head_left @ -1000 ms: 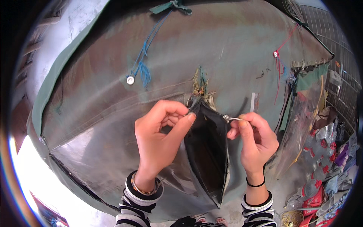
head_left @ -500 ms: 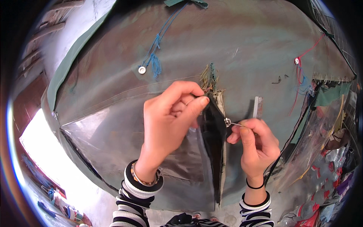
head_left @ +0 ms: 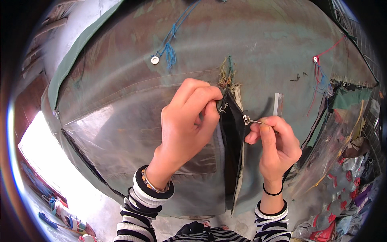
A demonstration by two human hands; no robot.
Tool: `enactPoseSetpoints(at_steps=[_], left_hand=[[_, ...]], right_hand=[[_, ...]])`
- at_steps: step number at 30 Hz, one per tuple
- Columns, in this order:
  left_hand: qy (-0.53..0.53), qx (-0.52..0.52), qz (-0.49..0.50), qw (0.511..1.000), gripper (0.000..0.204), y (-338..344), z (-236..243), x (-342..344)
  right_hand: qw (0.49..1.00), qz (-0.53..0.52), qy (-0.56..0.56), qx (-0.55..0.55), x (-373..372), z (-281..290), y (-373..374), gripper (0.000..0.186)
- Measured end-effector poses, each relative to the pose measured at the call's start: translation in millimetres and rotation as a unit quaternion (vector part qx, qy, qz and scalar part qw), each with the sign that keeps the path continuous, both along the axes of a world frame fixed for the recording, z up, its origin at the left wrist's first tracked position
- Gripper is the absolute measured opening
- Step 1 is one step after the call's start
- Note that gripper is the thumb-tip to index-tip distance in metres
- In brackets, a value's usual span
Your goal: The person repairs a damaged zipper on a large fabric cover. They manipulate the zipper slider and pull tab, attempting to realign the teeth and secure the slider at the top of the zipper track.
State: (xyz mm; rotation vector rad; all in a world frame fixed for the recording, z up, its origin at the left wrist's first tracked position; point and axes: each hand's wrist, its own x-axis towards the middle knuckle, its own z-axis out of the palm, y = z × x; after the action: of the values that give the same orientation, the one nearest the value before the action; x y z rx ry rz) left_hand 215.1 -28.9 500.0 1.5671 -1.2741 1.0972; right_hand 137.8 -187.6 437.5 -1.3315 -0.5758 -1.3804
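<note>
A worn grey-green canvas cover (head_left: pixel 266 52) spreads out before me, split by a zipper (head_left: pixel 243 161) that gapes open over a dark slit. My left hand (head_left: pixel 187 115) is closed in a pinch on the slit's left edge, close to its top. My right hand (head_left: pixel 280 147) pinches a thin metal pull between thumb and forefinger. That pull joins a silver zipper slider (head_left: pixel 247 119) on the right-hand zipper tape. Frayed threads (head_left: pixel 226 76) stick up above the zipper's top end. My left fingertips partly hide the edge they grip.
A clear plastic window (head_left: pixel 121 137) is sewn into the cover left of the slit. Blue cords (head_left: pixel 171 54) hang by a metal eyelet (head_left: pixel 155 60). A short pale strip (head_left: pixel 278 105) lies beyond my right hand. Plastic bottles (head_left: pixel 326 220) pile up at the lower right.
Both hands have shifted slightly up and right, and the slider with them. My left hand has turned, its fingers now curled more over the edge. The cover's middle has shifted up too.
</note>
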Motion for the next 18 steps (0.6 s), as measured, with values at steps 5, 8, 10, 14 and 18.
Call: enactPoseSetpoints(at_steps=[5,8,10,14,18], left_hand=[[-0.064,-0.047,0.016,0.997,0.021,-8.4,-2.9,-11.3],[-0.074,-0.034,0.084,0.993,0.024,-11.0,-3.2,-11.4],[-0.037,-0.014,0.102,0.994,0.025,-10.4,-4.8,-10.6],[-0.025,-0.060,0.020,0.998,0.022,-8.9,-9.7,-2.9],[-0.035,-0.075,-0.004,0.997,0.019,-5.1,-10.0,-2.6]], right_hand=[[1.000,0.020,0.000,-0.010,-2.0,3.0,2.8,0.009],[1.000,0.017,-0.002,-0.020,-1.2,6.0,4.7,0.009],[0.999,0.005,-0.001,-0.032,-0.7,9.2,5.4,0.008],[0.998,-0.043,-0.011,-0.055,3.3,20.6,7.7,0.009],[0.990,-0.102,-0.045,-0.083,15.7,31.1,12.4,0.011]])
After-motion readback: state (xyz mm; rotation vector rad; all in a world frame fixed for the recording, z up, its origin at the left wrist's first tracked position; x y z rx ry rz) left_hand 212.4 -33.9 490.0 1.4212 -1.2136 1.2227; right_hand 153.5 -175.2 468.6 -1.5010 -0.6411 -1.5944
